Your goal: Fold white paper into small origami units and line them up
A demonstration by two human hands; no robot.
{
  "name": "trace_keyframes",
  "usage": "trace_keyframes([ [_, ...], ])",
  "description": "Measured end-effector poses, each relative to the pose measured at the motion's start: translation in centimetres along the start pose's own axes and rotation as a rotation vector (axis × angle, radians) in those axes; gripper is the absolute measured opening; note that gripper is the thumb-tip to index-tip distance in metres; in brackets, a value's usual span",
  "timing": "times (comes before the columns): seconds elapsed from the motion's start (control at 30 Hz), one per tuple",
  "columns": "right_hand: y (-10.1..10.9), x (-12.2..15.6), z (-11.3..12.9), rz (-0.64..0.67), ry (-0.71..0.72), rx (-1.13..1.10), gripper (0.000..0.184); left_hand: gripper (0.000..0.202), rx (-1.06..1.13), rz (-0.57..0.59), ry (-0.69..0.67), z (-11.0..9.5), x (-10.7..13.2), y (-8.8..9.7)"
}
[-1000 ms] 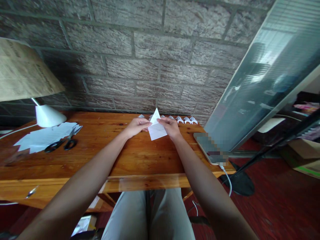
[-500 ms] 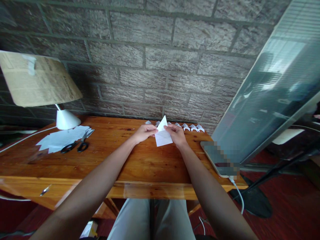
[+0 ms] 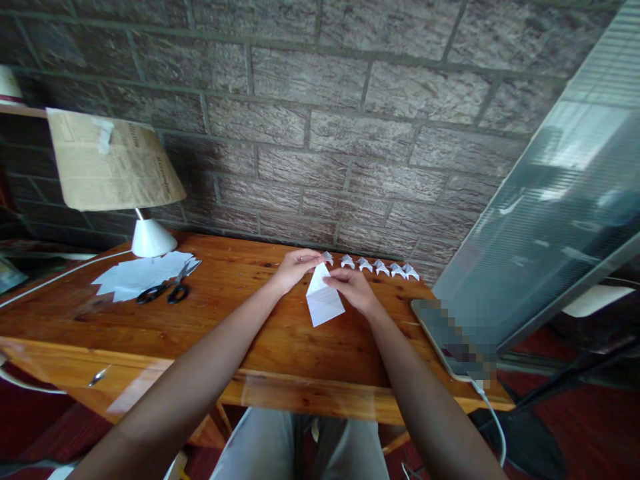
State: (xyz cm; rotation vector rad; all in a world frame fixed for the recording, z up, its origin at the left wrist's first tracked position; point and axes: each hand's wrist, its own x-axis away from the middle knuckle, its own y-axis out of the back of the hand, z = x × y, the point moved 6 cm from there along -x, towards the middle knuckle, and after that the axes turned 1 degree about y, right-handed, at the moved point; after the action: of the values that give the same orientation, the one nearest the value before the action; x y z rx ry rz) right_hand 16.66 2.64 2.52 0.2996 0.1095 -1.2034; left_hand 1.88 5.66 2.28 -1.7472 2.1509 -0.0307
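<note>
Sheet: white paper sheet (image 3: pixel 324 303), folded to a point at its top, is held between both hands over the middle of the desk (image 3: pixel 240 327). Whether its lower corner touches the wood I cannot tell.
Left hand: left hand (image 3: pixel 295 267) has its fingers closed together on the pointed top of the sheet, at 11 o'clock of it.
Right hand: right hand (image 3: pixel 353 288) is pinched on the sheet's upper right edge, at 2 o'clock of it, close to the left hand.
Step in hand: judging from the grip, a fold is being set near the tip of the sheet.
Doing it well: the two edges should line up before any pressure goes on. One hand should pin the tip while the other runs a fingertip outward along the crease. Laying the sheet flat on the desk would likely give a sharper line than creasing in the air.
Row at the back: small folded paper pieces (image 3: pixel 380 267) stand side by side along the wall edge, at 1 o'clock of the hands.
Left side: scissors (image 3: pixel 163 292) lie on loose paper sheets (image 3: pixel 135 275) at 9 o'clock, with a lamp (image 3: pixel 115 170) behind them.
Right side: a flat device (image 3: pixel 453 337) lies at 4 o'clock, by the desk's corner.
</note>
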Motion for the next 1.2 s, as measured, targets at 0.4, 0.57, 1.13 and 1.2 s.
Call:
trace_keyframes([
  [0.4, 1.9, -0.3, -0.6, -0.25, 0.017, -0.107, 0.036, 0.038, -0.14, 0.049, 0.13, 0.9, 0.2, 0.0],
  [0.57, 2.6, -0.4, -1.2, -0.332, 0.0, -0.157, 0.043, 0.039, -0.15, 0.094, 0.184, 1.1, 0.3, 0.1],
  [1.13, 3.2, -0.9, -1.8, -0.376, 0.024, -0.165, 0.041, 0.046, -0.137, 0.121, 0.049, 0.8, -0.4, 0.2],
  [1.2, 3.1, -0.8, -1.7, -0.375, 0.022, -0.172, 0.041, 0.048, -0.123, 0.124, 0.071, 0.9, -0.3, 0.1],
])
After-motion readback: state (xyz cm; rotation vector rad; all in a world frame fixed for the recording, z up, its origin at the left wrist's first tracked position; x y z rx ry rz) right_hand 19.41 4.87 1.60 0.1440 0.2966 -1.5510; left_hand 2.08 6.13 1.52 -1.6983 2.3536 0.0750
